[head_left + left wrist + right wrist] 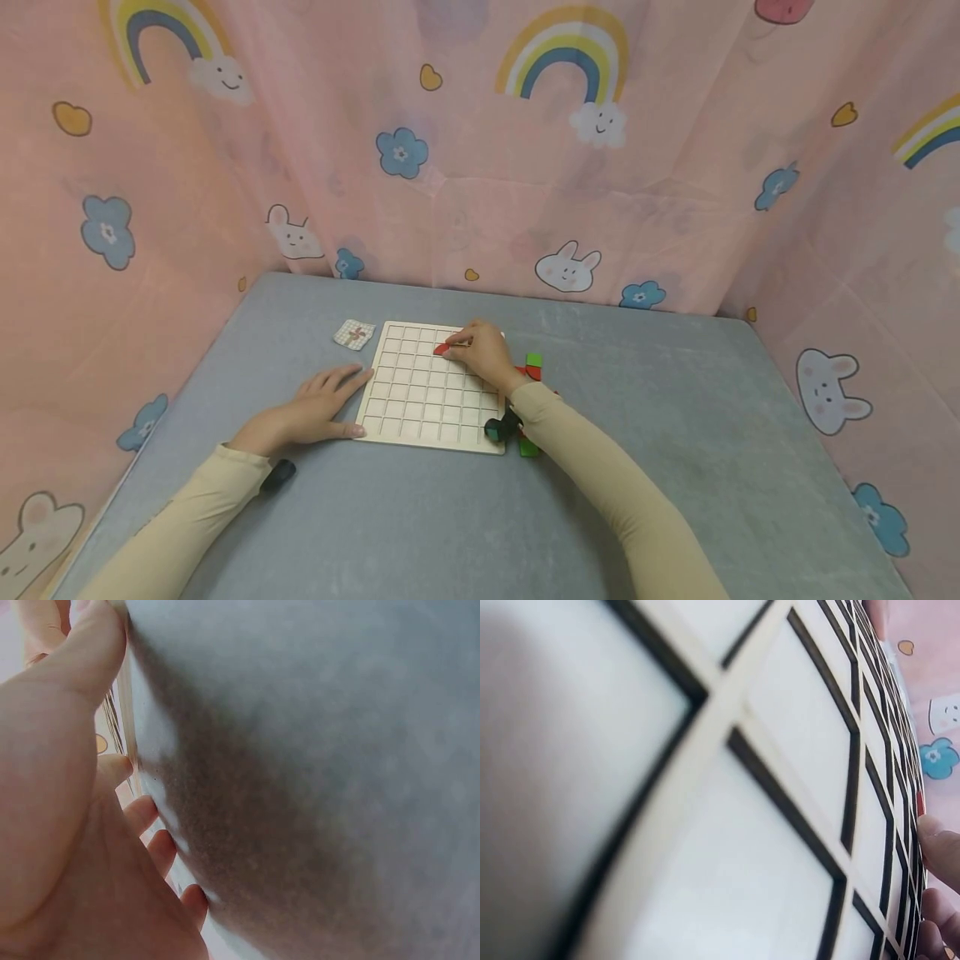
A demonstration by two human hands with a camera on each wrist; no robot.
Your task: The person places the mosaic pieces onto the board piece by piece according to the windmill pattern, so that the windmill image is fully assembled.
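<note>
A pale wooden board (420, 408) with a grid of square recesses lies on the table. Over its far part, my right hand (483, 354) pinches a small red piece (441, 350) between thumb and fingertips. The right wrist view shows the grid (795, 802) close up, with a red sliver (920, 802) by the thumb tip. My left hand (318, 408) rests on the table at the board's left side, fingers spread. Its thumb and index fingertip are at the board's edge. In the left wrist view, the left fingers (161, 851) lie along the grey surface.
Right of the board, partly behind my right wrist, lie several red and green pieces (533, 360). A small card (354, 334) with a gridded pattern lies beyond my left hand. The grey-blue table (675, 417) meets a pink printed curtain (465, 208) at the back and sides.
</note>
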